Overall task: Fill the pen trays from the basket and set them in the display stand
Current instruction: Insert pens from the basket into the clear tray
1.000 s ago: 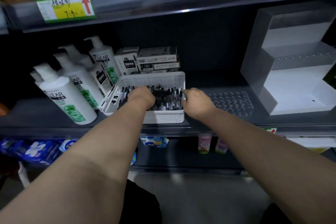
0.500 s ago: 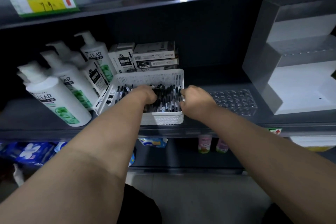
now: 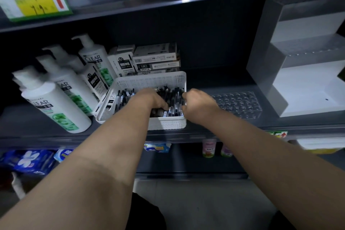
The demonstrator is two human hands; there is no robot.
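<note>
A white perforated basket (image 3: 164, 80) sits on the dark shelf, filled with several black pens (image 3: 173, 97). My left hand (image 3: 149, 99) reaches into the basket, its fingers curled down among the pens. At the basket's right edge, my right hand (image 3: 197, 106) has its fingers bent into the pens; what they hold is hidden. A clear pen tray (image 3: 237, 104) with rows of round holes lies on the shelf just right of the basket. The grey and white stepped display stand (image 3: 306, 87) stands at the far right.
White pump bottles (image 3: 56, 102) stand to the left of the basket. Stacked pen boxes (image 3: 155, 59) sit behind it. An upper shelf with a green price tag (image 3: 33, 0) overhangs. Packaged goods (image 3: 28, 160) fill the lower shelf.
Both hands stay in the basket; the left hand's fingers have dug a little deeper among the pens. The view has shifted slightly.
</note>
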